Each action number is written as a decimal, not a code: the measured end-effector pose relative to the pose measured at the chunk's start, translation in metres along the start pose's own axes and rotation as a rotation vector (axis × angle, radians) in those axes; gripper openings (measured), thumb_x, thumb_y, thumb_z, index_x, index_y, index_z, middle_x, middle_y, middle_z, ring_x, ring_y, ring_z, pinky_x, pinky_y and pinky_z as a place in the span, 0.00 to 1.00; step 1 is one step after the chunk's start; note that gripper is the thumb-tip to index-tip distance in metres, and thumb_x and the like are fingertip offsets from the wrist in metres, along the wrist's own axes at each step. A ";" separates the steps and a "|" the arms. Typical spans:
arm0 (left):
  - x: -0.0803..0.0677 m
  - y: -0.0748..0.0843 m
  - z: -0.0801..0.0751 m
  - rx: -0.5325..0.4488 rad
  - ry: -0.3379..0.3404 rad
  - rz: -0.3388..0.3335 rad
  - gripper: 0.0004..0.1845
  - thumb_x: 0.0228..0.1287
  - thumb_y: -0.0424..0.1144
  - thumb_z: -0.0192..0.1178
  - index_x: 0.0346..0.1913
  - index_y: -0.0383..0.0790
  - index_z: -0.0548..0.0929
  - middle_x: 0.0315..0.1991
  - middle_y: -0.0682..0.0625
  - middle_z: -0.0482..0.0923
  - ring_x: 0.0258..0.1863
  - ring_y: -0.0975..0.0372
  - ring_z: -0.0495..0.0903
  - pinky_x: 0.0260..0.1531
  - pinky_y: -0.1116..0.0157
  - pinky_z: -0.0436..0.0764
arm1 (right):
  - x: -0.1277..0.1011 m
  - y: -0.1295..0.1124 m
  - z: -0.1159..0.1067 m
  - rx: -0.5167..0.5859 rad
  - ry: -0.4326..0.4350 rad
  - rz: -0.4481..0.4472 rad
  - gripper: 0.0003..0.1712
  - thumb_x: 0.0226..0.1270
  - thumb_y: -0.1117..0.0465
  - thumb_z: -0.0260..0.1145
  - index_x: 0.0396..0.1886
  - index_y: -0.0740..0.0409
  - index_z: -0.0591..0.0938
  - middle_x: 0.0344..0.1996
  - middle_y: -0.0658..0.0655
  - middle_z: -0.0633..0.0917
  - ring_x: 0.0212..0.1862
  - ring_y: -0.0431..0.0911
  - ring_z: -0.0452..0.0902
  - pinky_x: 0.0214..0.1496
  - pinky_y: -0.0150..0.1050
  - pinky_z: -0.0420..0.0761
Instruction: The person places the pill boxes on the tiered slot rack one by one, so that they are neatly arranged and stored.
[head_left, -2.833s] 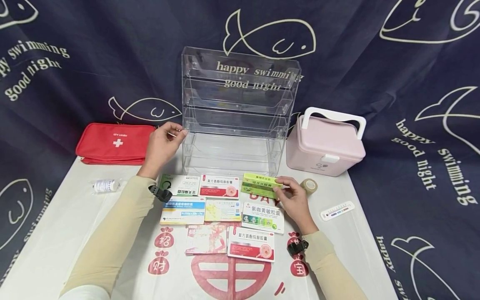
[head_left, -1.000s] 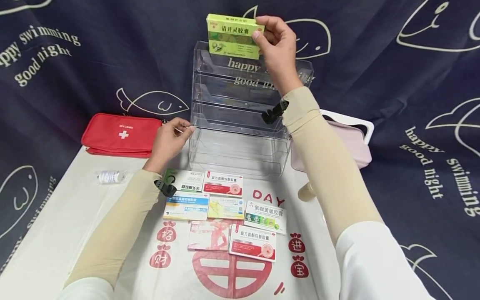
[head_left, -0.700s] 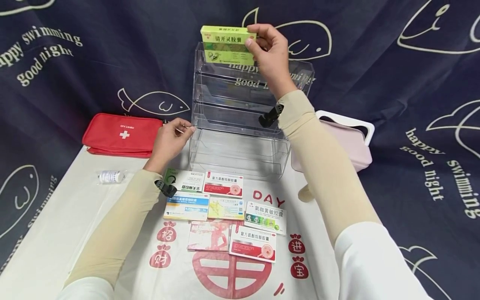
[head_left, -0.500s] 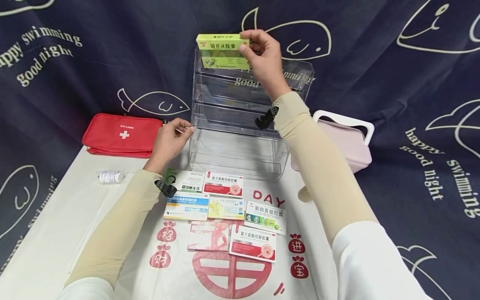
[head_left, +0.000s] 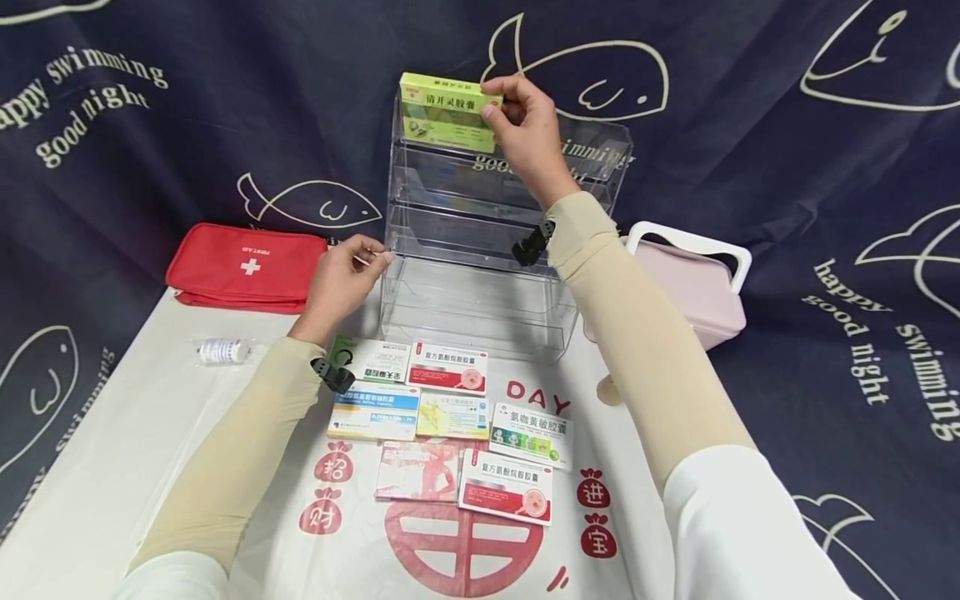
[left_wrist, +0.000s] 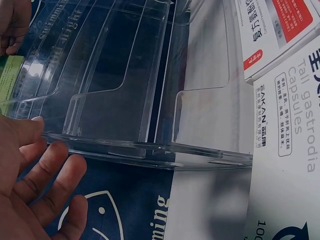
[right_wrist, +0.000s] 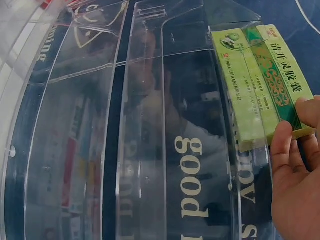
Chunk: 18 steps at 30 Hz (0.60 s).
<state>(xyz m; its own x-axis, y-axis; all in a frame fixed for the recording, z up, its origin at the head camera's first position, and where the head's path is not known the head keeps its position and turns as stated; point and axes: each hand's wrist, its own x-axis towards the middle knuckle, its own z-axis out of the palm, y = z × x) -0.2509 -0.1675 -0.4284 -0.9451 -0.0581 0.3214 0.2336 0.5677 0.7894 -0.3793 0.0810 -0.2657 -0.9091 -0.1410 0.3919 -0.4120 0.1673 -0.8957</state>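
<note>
In the top tier of a clear plastic tiered rack (head_left: 480,312), a yellow-green medicine box (head_left: 442,117) stands upright at the left end. My right hand (head_left: 528,133) pinches the box by its right end between thumb and fingers. Through the tier's clear front panel, the lower part of the medicine box (right_wrist: 245,90) shows in the right wrist view. My left hand (head_left: 345,279) holds the rack's left side edge at mid-height. In the left wrist view, the thumb and fingers of that left hand (left_wrist: 37,185) lie on either side of the edge.
Several flat medicine boxes (head_left: 450,414) lie in rows before the rack. A red first-aid pouch (head_left: 247,271) and small wrapped bottle (head_left: 223,351) sit left. At right, my forearm partly covers a pink case (head_left: 693,287) and tape roll (head_left: 609,390). A patterned curtain (head_left: 315,100) hangs behind.
My right hand lifted the yellow-green medicine box from the table to above the rack, then lowered it leftward into the top tier. My left hand stayed at the rack's side.
</note>
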 end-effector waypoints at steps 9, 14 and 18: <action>0.002 -0.002 0.001 0.008 -0.001 0.001 0.14 0.70 0.46 0.67 0.47 0.38 0.85 0.35 0.43 0.84 0.34 0.53 0.81 0.38 0.58 0.75 | -0.008 -0.009 0.004 -0.061 0.047 -0.028 0.11 0.71 0.73 0.64 0.51 0.64 0.83 0.42 0.55 0.82 0.38 0.43 0.75 0.41 0.35 0.72; 0.001 -0.001 0.000 0.016 -0.001 0.000 0.14 0.70 0.46 0.66 0.47 0.37 0.85 0.35 0.43 0.84 0.34 0.52 0.81 0.38 0.57 0.75 | -0.002 0.003 0.005 -0.110 0.079 -0.050 0.12 0.70 0.72 0.67 0.51 0.62 0.85 0.44 0.52 0.81 0.42 0.42 0.77 0.45 0.32 0.73; 0.000 -0.001 0.000 0.017 -0.002 -0.001 0.14 0.70 0.45 0.66 0.47 0.37 0.85 0.35 0.43 0.84 0.34 0.53 0.81 0.38 0.58 0.75 | -0.004 0.002 0.007 -0.229 0.114 -0.055 0.12 0.70 0.68 0.69 0.50 0.57 0.87 0.46 0.50 0.78 0.44 0.39 0.77 0.48 0.30 0.73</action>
<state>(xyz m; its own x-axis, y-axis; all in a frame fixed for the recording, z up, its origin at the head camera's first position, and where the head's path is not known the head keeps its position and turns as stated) -0.2513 -0.1680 -0.4291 -0.9457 -0.0571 0.3200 0.2291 0.5813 0.7808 -0.3763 0.0754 -0.2704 -0.8804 -0.0473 0.4719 -0.4526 0.3810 -0.8062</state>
